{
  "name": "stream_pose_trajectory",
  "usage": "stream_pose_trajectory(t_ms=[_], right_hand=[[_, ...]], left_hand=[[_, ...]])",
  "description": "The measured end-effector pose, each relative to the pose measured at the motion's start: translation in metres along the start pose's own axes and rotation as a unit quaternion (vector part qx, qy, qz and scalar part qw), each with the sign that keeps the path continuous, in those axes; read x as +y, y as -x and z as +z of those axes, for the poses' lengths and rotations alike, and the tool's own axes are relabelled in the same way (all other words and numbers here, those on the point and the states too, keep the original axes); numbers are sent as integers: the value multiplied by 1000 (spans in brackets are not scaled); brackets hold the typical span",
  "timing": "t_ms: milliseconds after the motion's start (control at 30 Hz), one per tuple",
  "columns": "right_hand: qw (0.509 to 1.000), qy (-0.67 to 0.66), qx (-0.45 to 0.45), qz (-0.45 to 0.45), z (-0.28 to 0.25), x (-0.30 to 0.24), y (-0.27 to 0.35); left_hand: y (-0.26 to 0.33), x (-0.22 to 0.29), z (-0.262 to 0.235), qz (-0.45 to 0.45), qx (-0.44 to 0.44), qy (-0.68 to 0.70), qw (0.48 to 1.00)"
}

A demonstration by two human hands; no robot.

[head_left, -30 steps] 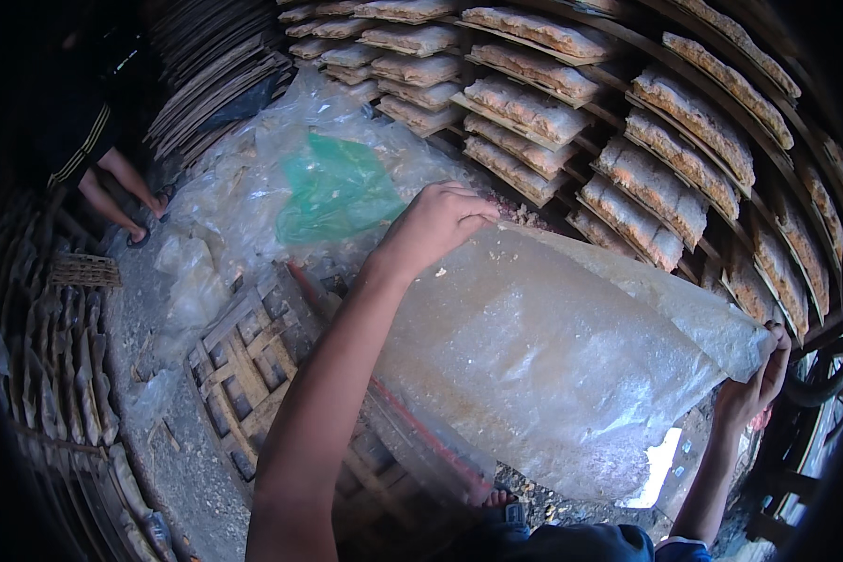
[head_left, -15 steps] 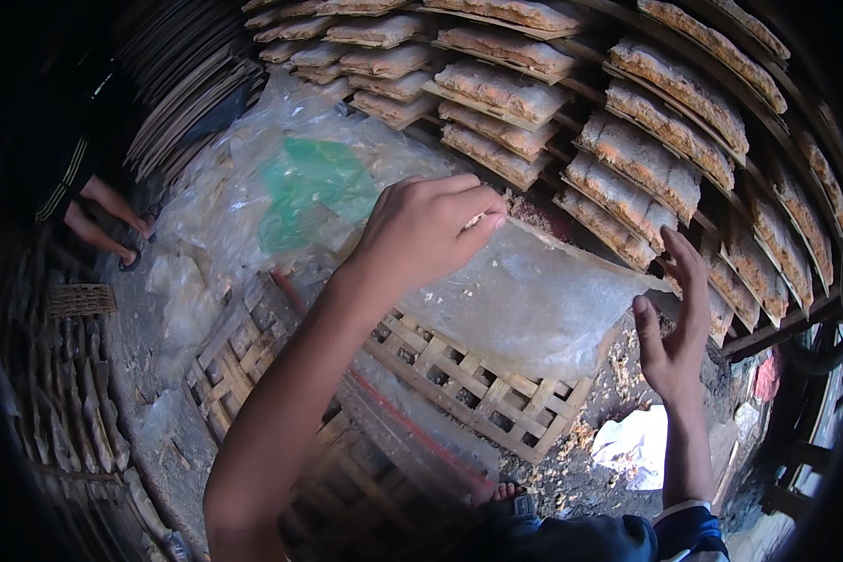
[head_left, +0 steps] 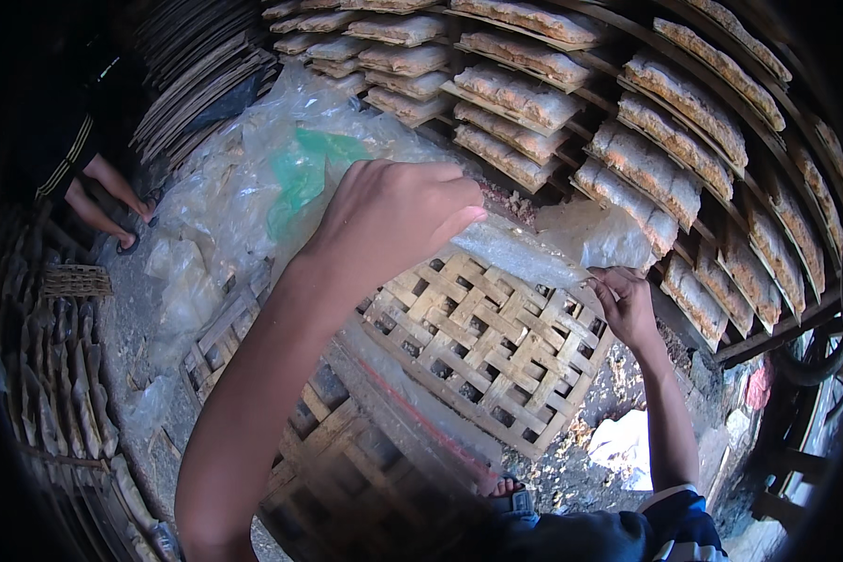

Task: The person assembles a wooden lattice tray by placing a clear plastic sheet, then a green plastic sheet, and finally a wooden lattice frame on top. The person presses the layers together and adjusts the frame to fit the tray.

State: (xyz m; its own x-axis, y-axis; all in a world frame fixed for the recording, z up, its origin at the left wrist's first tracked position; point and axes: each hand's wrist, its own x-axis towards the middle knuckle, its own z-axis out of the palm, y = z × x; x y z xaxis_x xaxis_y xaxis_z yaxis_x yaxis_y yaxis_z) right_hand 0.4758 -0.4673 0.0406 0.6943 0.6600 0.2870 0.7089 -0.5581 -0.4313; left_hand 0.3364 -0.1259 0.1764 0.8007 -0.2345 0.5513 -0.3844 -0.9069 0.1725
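Observation:
A translucent plastic sheet [head_left: 525,255] is stretched between my two hands, above a woven bamboo tray [head_left: 482,332]. My left hand [head_left: 398,211] is closed on its left end, the fingertips curled out of sight behind the knuckles. At the sheet's right corner, my right hand [head_left: 623,298] pinches the edge between thumb and fingers. Part of the plastic bulges up behind, towards the rack. Pale crumbs are scattered over the open weave of the tray.
Racks at the back and right hold several flat slabs [head_left: 651,169] with whitish tops and orange-brown sides. Crumpled clear plastic with a green bag [head_left: 314,178] lies at the left. A person's legs [head_left: 112,201] show at far left. White scrap [head_left: 623,445] lies on the floor.
My right hand has moved left and closed on the sheet's corner. The plastic has lifted and swung back, uncovering much of the bamboo tray.

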Motion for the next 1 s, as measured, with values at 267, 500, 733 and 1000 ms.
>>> stream_pose_trajectory(t_ms=[267, 500, 733, 1000], right_hand=[[994, 18, 77, -72, -18, -65, -2], [991, -76, 65, -93, -15, -129, -67], [984, -117, 72, -113, -36, -169, -74], [972, -126, 95, -172, -89, -254, -115]], left_hand=[[6, 14, 6, 44, 0, 44, 998], [20, -3, -14, 65, 4, -39, 997], [118, -66, -101, -128, -23, -175, 976], [369, -65, -228, -531, -108, -329, 773]])
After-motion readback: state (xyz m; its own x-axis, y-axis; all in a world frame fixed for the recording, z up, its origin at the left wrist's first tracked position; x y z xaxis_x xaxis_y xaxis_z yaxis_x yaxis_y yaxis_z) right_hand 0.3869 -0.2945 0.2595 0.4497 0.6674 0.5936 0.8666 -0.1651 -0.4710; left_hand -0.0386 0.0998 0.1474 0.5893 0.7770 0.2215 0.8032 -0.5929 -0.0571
